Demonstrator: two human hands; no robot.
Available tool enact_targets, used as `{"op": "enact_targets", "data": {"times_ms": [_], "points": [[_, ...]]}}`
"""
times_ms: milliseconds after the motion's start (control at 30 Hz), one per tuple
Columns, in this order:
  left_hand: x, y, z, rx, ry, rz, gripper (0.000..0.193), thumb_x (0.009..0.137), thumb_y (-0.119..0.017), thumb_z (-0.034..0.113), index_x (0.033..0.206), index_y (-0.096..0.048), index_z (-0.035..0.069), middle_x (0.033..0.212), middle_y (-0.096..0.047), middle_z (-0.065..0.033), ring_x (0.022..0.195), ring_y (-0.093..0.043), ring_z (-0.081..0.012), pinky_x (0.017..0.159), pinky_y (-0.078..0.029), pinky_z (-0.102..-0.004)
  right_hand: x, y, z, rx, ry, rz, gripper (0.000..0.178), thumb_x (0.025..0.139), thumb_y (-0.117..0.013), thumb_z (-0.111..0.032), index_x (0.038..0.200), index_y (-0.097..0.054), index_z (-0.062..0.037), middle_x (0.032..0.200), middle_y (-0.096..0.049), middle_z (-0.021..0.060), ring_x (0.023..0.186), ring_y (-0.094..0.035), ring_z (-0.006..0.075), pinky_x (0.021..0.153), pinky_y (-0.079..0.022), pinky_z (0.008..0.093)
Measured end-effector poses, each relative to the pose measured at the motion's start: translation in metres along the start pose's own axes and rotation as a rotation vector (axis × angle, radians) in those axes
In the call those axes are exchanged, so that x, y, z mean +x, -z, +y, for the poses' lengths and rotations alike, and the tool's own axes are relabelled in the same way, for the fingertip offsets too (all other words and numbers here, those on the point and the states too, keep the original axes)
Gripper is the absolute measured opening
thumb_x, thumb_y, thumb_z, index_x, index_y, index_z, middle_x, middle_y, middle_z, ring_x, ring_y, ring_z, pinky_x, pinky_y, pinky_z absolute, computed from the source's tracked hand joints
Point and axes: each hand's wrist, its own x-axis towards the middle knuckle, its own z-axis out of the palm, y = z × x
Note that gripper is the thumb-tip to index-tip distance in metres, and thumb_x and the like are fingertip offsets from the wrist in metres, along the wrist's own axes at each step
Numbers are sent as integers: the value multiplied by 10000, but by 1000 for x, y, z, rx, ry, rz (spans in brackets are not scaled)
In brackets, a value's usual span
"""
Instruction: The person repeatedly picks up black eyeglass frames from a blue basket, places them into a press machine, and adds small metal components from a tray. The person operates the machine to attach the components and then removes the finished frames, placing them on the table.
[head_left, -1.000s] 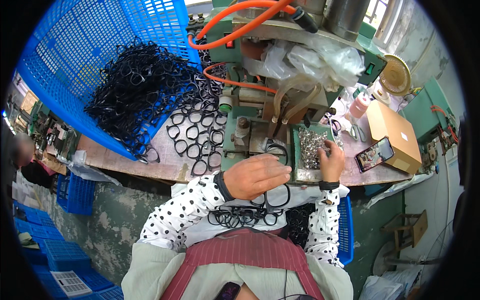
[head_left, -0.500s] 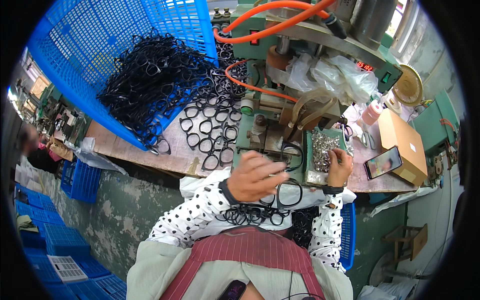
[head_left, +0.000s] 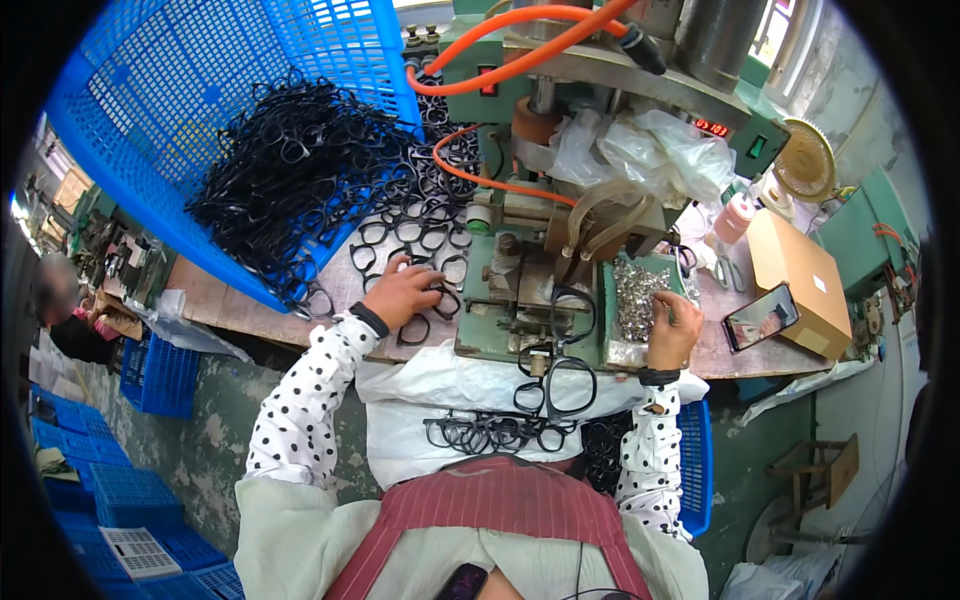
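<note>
My left hand (head_left: 400,294) is at the loose black eyeglass frames on the table, left of the green machine. Its fingertips close on one eyeglass frame (head_left: 447,303), partly hidden by the fingers. My right hand (head_left: 675,332) is at the right side of a green tray (head_left: 610,310) of small shiny metal parts (head_left: 638,298). Its thumb and fingers are pinched together; what they hold is too small to make out. Between my hands, a black eyeglass frame (head_left: 572,387) hangs at the machine's front edge, and another black frame (head_left: 573,313) stands at its fixture.
A blue basket (head_left: 130,170) heaped with black frames stands at the left. The green press (head_left: 470,85) with orange hoses rises ahead. A phone (head_left: 762,318) leans on a cardboard box (head_left: 800,275) at the right. More frames (head_left: 485,434) lie on white cloth over my lap.
My left hand has moved left from in front of the machine to the frames on the table. My right hand stays at the metal parts, its fingers drawn slightly towards the tray's right side.
</note>
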Motion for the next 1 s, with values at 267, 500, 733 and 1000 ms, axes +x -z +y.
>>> {"op": "enact_targets", "data": {"times_ms": [267,500,733,1000], "points": [[31,52,65,-412,394,789,170,821,-623,31,990,-610,40,823,-634,-80,753,-580,-304,712,-440,-395,15,-3,-52,678,-435,-258,185,806,-664,19,981,-725,7,761,-670,1,649,-544,39,595,-432,193],[78,86,148,-299,-204,813,487,673,-702,43,1150,-622,104,1009,-662,-29,886,-626,-201,900,-446,-435,29,18,-136,962,-511,-367,363,758,-720,-10,1101,-601,9,831,-687,29,604,-462,21,540,-352,188],[91,74,160,-503,-328,780,454,733,-678,99,1180,-615,48,1015,-642,-74,856,-612,-259,833,-496,-433,28,15,-145,774,-540,-413,486,725,-745,-9,1157,-521,-6,838,-698,82,633,-501,36,557,-381,191],[81,77,164,-431,-511,762,433,760,-677,81,1182,-599,26,1079,-664,-120,850,-634,-283,850,-500,-452,32,-5,-155,948,-528,-315,551,727,-737,17,1203,-461,36,824,-660,101,692,-590,93,615,-461,217]]}}
